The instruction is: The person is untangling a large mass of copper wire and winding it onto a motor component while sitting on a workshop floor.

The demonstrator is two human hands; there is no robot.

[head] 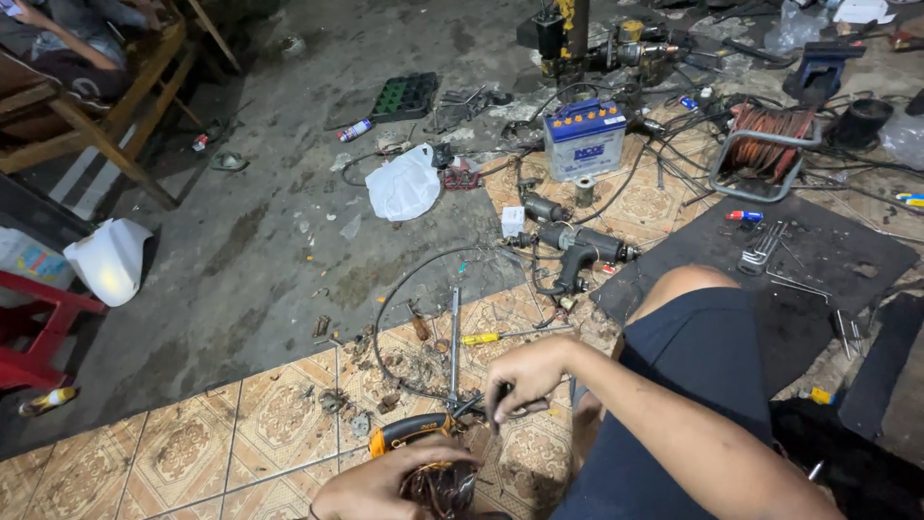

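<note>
My right hand [527,374] is low over the patterned floor tiles and pinches a small dark tool [500,403] that points down. My left hand [377,489], at the bottom edge, cups a round part wound with copper wire [445,487]. An orange and black power tool body [408,433] lies on the tiles just above my left hand. A long metal T-handle wrench [453,337] and a yellow-handled screwdriver [483,338] lie right behind my right hand. My bent knee in dark shorts [693,347] is to the right.
A thin cable loop [395,308] curls on the floor among scraps. Farther back are a dark motor unit [577,246], a white battery [584,135], a white bag [404,183], an orange wire coil [765,144] and a black mat [847,252]. A red stool [38,327] stands left.
</note>
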